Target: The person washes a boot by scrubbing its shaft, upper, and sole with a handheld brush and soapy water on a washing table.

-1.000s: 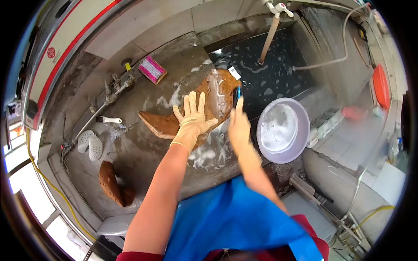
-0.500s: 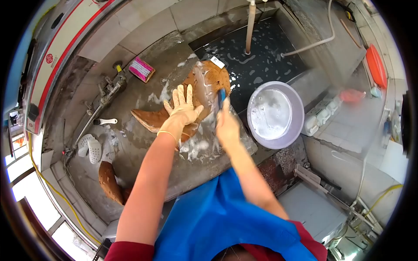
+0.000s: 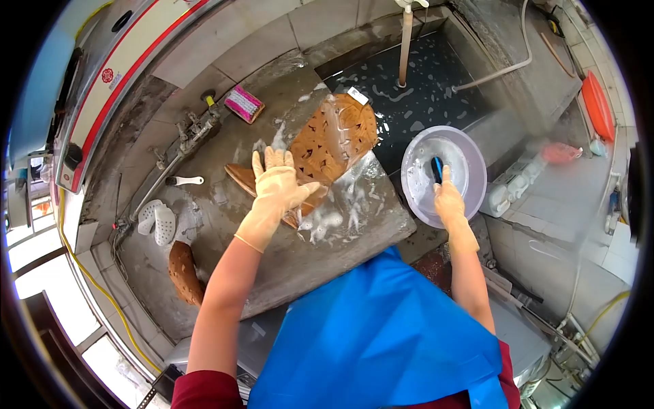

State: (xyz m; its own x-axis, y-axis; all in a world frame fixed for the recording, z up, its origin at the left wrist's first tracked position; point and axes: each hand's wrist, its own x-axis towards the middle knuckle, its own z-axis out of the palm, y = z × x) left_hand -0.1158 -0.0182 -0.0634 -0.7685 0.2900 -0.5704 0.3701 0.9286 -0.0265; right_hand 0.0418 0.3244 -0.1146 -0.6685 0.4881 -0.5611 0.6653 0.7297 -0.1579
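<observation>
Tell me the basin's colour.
The basin is pale lilac; it shows best in the head view.

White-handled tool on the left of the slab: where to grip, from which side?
Probably mid white handle, from above and the frame's right, the side nearer the left hand. The slim handle's free end points that way with bare slab around it, whereas the black end sits toward the metal pipe, where room looks tighter.

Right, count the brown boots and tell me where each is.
2. One brown boot lies partly under the left hand on the slab; the other boot is farther left, partly hidden by the left forearm. More may be out of sight.
</observation>
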